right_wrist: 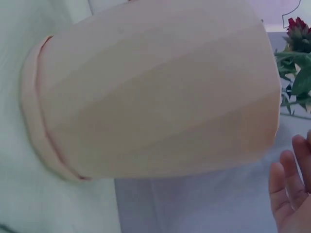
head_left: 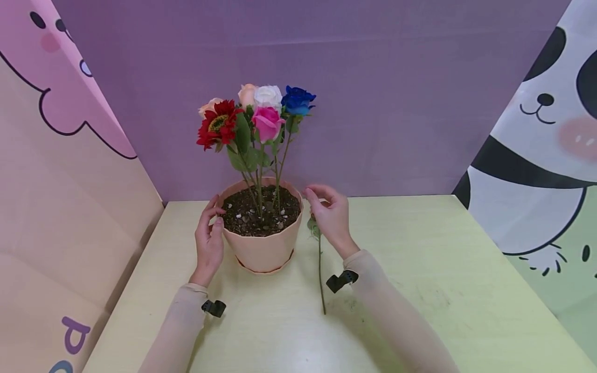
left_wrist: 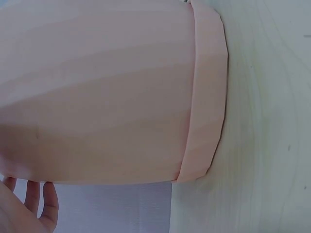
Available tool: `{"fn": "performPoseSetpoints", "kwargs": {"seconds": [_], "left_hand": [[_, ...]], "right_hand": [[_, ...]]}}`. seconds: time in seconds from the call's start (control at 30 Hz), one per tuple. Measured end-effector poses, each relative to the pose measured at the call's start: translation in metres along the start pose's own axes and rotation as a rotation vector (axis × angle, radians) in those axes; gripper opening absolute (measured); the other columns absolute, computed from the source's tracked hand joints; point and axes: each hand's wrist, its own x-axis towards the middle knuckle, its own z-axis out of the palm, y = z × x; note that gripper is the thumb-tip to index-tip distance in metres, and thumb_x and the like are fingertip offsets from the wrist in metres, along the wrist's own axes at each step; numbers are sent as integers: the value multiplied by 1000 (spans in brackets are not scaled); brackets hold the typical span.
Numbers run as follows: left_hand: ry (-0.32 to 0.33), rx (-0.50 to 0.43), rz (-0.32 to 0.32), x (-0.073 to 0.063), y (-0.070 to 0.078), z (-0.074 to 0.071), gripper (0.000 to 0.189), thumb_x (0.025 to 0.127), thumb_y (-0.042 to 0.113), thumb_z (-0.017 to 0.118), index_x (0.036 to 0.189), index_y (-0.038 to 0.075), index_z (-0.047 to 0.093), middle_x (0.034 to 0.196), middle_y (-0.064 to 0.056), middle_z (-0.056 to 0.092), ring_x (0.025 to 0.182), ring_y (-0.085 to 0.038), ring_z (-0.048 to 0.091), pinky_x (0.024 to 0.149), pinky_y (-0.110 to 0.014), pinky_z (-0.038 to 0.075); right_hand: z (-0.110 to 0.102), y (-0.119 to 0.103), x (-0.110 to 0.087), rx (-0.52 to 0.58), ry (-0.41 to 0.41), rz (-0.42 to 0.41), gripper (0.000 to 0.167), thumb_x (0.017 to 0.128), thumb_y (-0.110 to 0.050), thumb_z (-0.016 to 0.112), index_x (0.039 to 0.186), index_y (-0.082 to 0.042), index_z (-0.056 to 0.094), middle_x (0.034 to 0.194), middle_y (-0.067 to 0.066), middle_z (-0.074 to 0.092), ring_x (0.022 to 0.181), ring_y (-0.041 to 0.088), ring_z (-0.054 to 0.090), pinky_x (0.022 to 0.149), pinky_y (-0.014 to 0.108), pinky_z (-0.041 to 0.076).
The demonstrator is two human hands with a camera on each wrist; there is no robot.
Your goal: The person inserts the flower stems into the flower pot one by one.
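Note:
A pale pink flower pot [head_left: 261, 251] filled with dark soil [head_left: 240, 212] stands on the table, with artificial flowers upright in it. Among them are a red daisy-like flower [head_left: 218, 124], a bright pink rose [head_left: 268, 124], a white rose [head_left: 268, 97] and a blue rose [head_left: 297, 99]. My left hand [head_left: 209, 246] rests its fingers against the pot's left rim. On the other side, my right hand [head_left: 332, 215] is beside the rim, fingers loosely bent and holding nothing. Below it, a loose green flower stem [head_left: 320, 274] lies on the table, its upper end hidden by the hand.
The pot sits in a matching saucer [left_wrist: 209, 97] on the light wooden table [head_left: 420, 243]. A purple backdrop [head_left: 396, 103] rises behind the table. Printed side panels flank it, with a panda [head_left: 536, 207] on the right. Dirt smudges [head_left: 438, 298] mark the tabletop at right.

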Motion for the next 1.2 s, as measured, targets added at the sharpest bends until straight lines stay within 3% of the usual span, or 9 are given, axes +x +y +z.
{"fn": "performPoseSetpoints", "kwargs": {"seconds": [0.27,0.47,0.7,0.87,1.0,1.1,1.2], "left_hand": [[-2,-9,2,0,0,0,28,111,14,46,123,-8,59,166,-14,48,145,-39,49,93,-24,39],[6,-12,12,-1,0,0,27,111,12,46,121,-9,59,165,-15,48,148,-40,48,91,-22,40],[0,-10,7,-1,0,0,28,111,12,46,122,-9,59,165,-15,48,149,-40,47,93,-22,40],[-3,-6,13,-1,0,0,27,110,11,46,121,-9,59,165,-16,48,151,-39,45,92,-22,40],[-2,-8,19,0,0,1,27,110,11,46,122,-10,59,165,-17,47,149,-41,46,92,-22,40],[-2,-12,22,0,-1,0,27,110,11,46,122,-10,59,165,-17,47,148,-42,46,92,-22,40],[-2,-15,28,0,-2,0,27,110,10,46,122,-10,59,165,-17,47,148,-42,46,92,-22,40]], "right_hand": [[-19,18,-9,-116,-106,133,19,101,-17,73,112,-2,79,103,22,79,78,1,69,71,16,55],[-34,33,-16,-192,-179,261,25,102,-20,73,118,-2,79,112,21,80,81,2,70,71,18,55],[-49,61,-24,-272,-303,424,29,103,-20,69,120,2,76,111,24,79,86,24,75,70,28,62],[-56,80,-29,-268,-334,526,30,103,-17,69,122,6,74,113,24,78,91,33,76,72,34,64],[-58,91,-31,-281,-335,563,29,101,-17,71,117,6,76,102,23,79,76,22,74,66,28,61],[-59,98,-32,-325,-349,581,27,100,-18,72,114,5,78,87,15,78,66,10,67,63,24,57],[-59,104,-31,-358,-369,596,26,99,-18,73,112,3,78,75,7,74,61,8,63,61,22,55]]}}
